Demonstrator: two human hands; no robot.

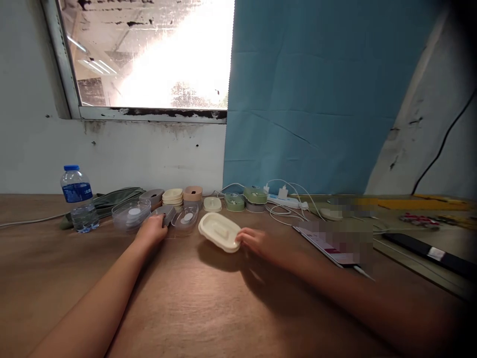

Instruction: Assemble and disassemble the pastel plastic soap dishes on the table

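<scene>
A cream plastic lid (pixel 219 232) with a raised ridge in its middle is tilted above the table, its right edge pinched by my right hand (pixel 253 241). My left hand (pixel 151 231) is closed round a small grey container (pixel 169 214) at the back left. Clear plastic containers stand on both sides of that hand: a larger one (pixel 124 216) to the left and a smaller one (pixel 186 217) to the right. Behind them are a stack of cream containers (pixel 172 195) and a peach container (pixel 193 193). My left fingertips are partly hidden.
A water bottle (pixel 77 199) stands at the left by a dark green cloth bag (pixel 115 199). Green containers (pixel 234 201), a cream lidded piece (pixel 212 204) and a power strip (pixel 285 200) line the wall. A charging tablet (pixel 324 246) and a black bar (pixel 428 251) lie right.
</scene>
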